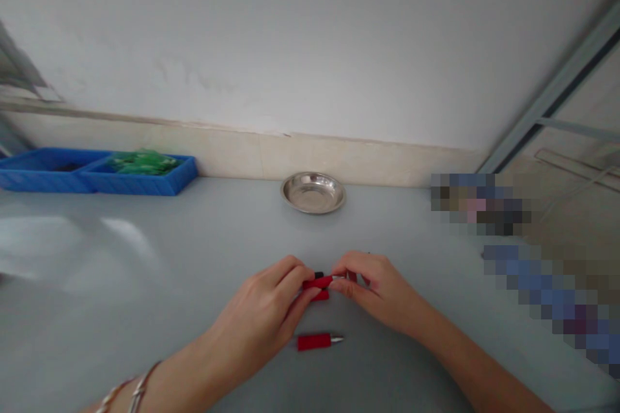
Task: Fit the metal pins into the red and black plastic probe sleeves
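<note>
Red, the pen [318, 282] bridges both hands, its long axis running across from left to right, metal tip [338, 277] rightward. Left hand [268, 304] has thumb and fingers closed around its body; right hand [378, 285] looks pinched at the tip. Nearly parallel, another pen [314, 341] lies on the tabletop [194, 258], nearer the left hand, just this side of its thumb.

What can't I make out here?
In the head view:
Held red piece: ends hidden by the left hand and right hand.
Black piece: partly hidden by the held red piece.
Blue tray: left end cut off by the picture's left edge.
Dark contents in its left compartment: too small and blurred.
</note>
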`<state>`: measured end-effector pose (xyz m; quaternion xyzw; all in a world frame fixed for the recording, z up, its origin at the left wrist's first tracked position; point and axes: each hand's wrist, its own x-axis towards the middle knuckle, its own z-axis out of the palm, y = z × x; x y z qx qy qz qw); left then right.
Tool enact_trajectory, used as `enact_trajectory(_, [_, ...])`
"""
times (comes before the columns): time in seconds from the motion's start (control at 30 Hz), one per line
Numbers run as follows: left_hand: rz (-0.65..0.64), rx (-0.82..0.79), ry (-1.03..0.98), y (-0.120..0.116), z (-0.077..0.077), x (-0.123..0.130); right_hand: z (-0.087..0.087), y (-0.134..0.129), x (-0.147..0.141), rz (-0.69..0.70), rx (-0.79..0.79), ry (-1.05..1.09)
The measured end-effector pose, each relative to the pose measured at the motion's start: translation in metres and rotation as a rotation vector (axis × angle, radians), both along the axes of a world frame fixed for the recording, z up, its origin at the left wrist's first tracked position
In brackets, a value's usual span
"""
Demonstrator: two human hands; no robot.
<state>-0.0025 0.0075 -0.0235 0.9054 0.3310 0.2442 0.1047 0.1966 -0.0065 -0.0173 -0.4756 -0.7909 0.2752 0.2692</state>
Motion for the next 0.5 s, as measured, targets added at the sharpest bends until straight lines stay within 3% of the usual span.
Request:
enact_trajectory(0.13, [-0.007, 0.009, 0.011, -0.0011, 0.0, -0.0001, -0.001, 0.0006, 0.0006, -0.001, 0.023, -0.097])
enact_trajectory(0.3, [-0.002, -0.007, 0.009, -0.0003, 0.0003, 0.0004, 0.0022, -0.0016, -0.0009, -0.033, -0.059, -0.007])
enact_trajectory(0.5, [0.009, -0.015, 0.029, -0.0002, 0.0018, 0.0014, 0.0009, -0.0023, -0.0009, 0.012, -0.009, -0.028])
